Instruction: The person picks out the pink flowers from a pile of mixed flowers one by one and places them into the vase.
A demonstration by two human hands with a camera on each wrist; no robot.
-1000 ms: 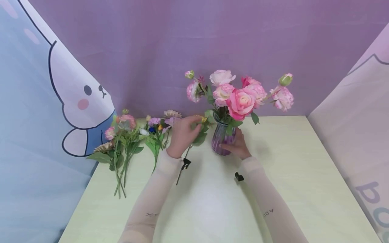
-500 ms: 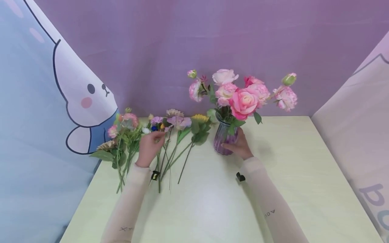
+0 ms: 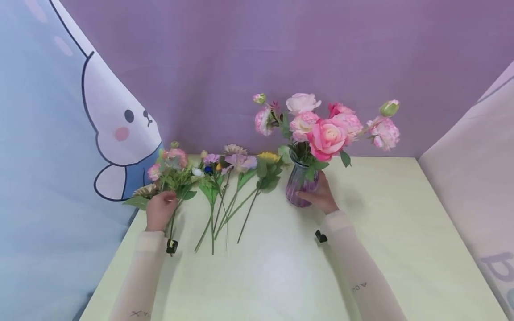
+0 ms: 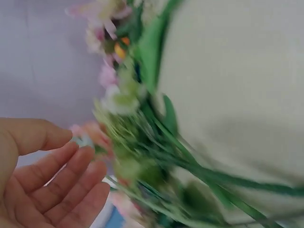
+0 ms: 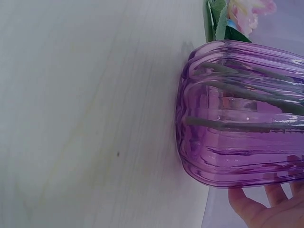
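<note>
A purple ribbed glass vase [image 3: 299, 189] stands upright on the table with pink roses [image 3: 329, 136] and other pink blooms in it. My right hand [image 3: 321, 196] holds the vase low on its right side, thumb in front; in the right wrist view fingertips [image 5: 240, 199] touch the glass and stems show through it. My left hand [image 3: 160, 209] is over the leftmost bunch of flowers [image 3: 176, 176], by its stems. In the left wrist view its fingers [image 4: 71, 185] are loosely bent beside blurred blossoms and green stems [image 4: 190, 166], with nothing visibly gripped.
Right of that bunch lie purple flowers [image 3: 241, 162], a yellow flower [image 3: 268, 157] with dark leaves, and several loose stems [image 3: 213, 227] pointing toward me. A purple cloth [image 3: 225, 67] hangs behind the pale table [image 3: 273, 276]. A cartoon-printed cloth [image 3: 48, 156] stands at the left.
My left hand has moved left from beside the yellow flower, across the purple flowers, to the leftmost bunch. My right hand stays on the vase. The head view has shifted slightly.
</note>
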